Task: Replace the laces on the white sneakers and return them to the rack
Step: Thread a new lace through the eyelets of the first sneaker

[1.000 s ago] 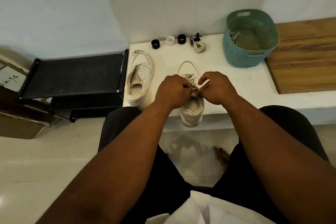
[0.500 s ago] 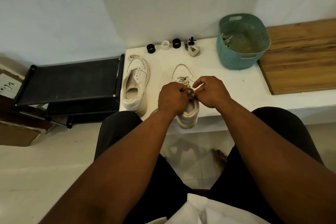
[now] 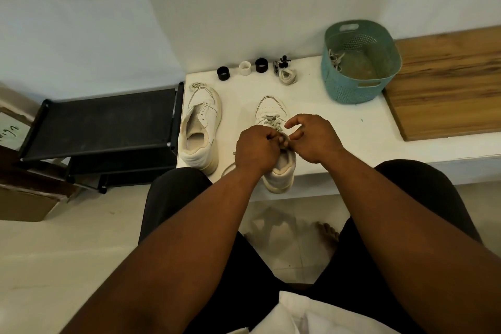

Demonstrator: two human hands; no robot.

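- Two white sneakers stand on the white bench [image 3: 339, 127], toes pointing far toward the wall; only the head view is available.
- Right-hand sneaker [image 3: 272, 108]: partly laced, criss-cross lace visible over the tongue; heel hangs at the near edge of the bench.
- Left hand [image 3: 256, 150]: fingers curled, pinching the lace [image 3: 271, 122] at the top eyelets of this sneaker.
- Right hand [image 3: 311, 138]: thumb and lower fingers pinch the lace just beside the left hand; index finger is raised and bent.
- A loose loop of lace shows at the near bench edge, left of the left wrist.
- Left-hand sneaker [image 3: 202, 127]: no lace in its eyelets, tongue open; stands near the left edge of the bench, well apart from both hands.
- Coiled lace [image 3: 197, 86] lies just beyond the toe of the unlaced sneaker.
- Black shoe rack [image 3: 108, 122] stands on the floor just left of the bench; its top shelf carries nothing visible.
- Far edge of the bench, left to right: black ring [image 3: 223, 73], white ring [image 3: 246, 68], second black ring [image 3: 261, 65], small black clip-like part [image 3: 282, 64] (too small to identify), small roll of pale strap [image 3: 288, 76].
- Teal perforated basket [image 3: 336, 84] sits on the far right of the bench; old laces [image 3: 335, 58] lie inside against its left wall.
- Wooden board [image 3: 447, 84] lies right of the basket.
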